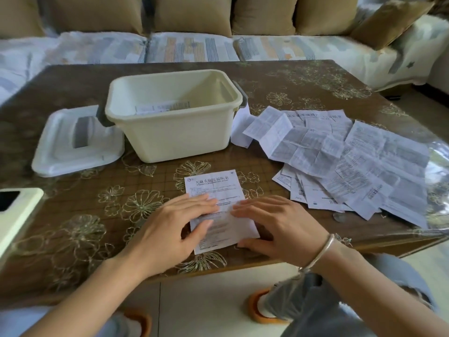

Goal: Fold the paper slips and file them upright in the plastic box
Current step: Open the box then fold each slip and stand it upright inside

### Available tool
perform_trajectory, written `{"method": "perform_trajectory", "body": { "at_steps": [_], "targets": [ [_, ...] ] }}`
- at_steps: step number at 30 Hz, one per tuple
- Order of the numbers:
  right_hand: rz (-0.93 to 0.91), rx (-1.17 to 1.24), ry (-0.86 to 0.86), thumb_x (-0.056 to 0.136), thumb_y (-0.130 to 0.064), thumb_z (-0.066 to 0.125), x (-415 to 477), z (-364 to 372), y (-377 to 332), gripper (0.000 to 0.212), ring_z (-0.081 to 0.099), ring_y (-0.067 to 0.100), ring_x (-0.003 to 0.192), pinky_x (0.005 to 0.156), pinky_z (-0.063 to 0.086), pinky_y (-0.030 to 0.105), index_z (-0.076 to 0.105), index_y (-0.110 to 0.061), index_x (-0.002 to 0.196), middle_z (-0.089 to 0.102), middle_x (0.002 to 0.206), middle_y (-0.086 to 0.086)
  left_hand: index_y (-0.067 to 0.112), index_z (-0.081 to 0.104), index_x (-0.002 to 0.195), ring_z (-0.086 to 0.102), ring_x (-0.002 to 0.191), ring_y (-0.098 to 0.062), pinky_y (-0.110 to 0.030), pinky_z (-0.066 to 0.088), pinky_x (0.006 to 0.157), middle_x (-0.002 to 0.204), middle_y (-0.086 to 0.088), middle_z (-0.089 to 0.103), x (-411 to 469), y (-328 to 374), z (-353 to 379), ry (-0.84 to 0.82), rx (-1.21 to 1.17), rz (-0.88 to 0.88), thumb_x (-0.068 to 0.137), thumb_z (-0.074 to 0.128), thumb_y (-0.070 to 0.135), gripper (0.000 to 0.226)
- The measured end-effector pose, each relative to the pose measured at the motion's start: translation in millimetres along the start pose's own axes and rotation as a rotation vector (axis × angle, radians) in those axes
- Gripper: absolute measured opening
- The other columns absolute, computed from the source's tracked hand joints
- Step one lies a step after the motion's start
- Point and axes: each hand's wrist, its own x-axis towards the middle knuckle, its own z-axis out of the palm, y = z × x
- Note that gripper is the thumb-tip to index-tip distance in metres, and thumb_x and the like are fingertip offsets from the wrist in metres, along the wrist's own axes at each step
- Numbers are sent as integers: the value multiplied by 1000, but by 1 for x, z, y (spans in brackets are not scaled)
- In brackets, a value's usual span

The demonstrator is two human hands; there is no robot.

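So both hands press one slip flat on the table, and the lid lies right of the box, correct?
Not quite. The head view shows the lid lying left of the plastic box, not right. The rest stands: left hand and right hand press one paper slip flat on the table.

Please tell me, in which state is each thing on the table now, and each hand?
Box: open, some paper inside.
Lid: off, lying on the table left of the box.
Slip: flat on the table, pressed under both hands.
Pile: loose unfolded slips, right of the box.
Left hand: fingers straight, pressing the slip.
Right hand: fingers straight, pressing the slip.
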Motion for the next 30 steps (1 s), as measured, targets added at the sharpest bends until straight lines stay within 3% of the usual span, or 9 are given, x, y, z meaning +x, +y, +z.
{"method": "perform_trajectory", "body": {
  "at_steps": [5,7,9,11,13,16,18,22,30],
  "targets": [
    [-154,-65,199,92,-24,59,2,5,-10,15,70,15,83,64,56,33,71,-16,95,73,91,-5,41,53,135,23,135,19,-9,15,114,141,33,38,-17,4,-8,-29,-139,-42,80,34,86,74],
    [-89,-23,234,90,-20,60,4,8,-14,10,69,15,77,59,55,33,69,-16,90,72,85,-6,46,49,136,19,137,18,-9,14,111,142,37,35,-22,3,-12,-55,-157,-82,65,39,95,87],
    [44,84,276,89,-24,61,7,9,-18,9,67,13,68,54,53,32,68,-18,89,70,78,-7,45,52,134,30,136,12,-17,24,113,139,33,45,-25,4,-12,-47,-167,-67,62,53,91,86],
    [172,210,321,89,-31,58,9,11,-23,12,62,12,56,47,50,33,65,-20,89,67,70,-8,36,62,124,49,125,3,-24,40,106,126,25,59,-27,7,-10,44,-177,-44,69,59,83,73],
    [265,305,343,88,-39,55,14,14,-26,18,60,11,53,46,50,35,62,-22,89,66,69,-11,22,72,103,65,100,-7,-34,53,86,102,12,71,-26,10,-6,180,-197,-122,77,51,81,68],
    [389,356,366,85,-44,59,25,22,-27,21,57,8,55,51,51,32,59,-26,96,65,73,-12,13,71,85,66,74,-18,-41,53,63,78,3,71,-15,12,-2,288,-211,-295,80,52,72,63],
    [476,373,361,84,-41,65,33,26,-26,26,54,4,57,56,50,28,57,-27,104,63,80,-15,14,70,79,59,85,-17,-37,51,71,84,8,68,-7,12,1,356,-33,-315,81,53,61,50],
    [639,457,382,83,-38,68,40,32,-23,34,60,4,67,65,54,30,52,-30,113,63,84,-17,18,70,78,44,111,-19,-33,27,86,109,9,63,-4,7,8,427,227,-393,79,67,47,29],
    [653,302,329,82,-31,70,44,37,-29,37,58,0,74,59,43,15,53,-33,115,55,83,-29,18,65,88,45,115,-23,-37,27,89,114,5,61,-3,5,13,376,309,-473,80,60,52,36]
  ]
}}
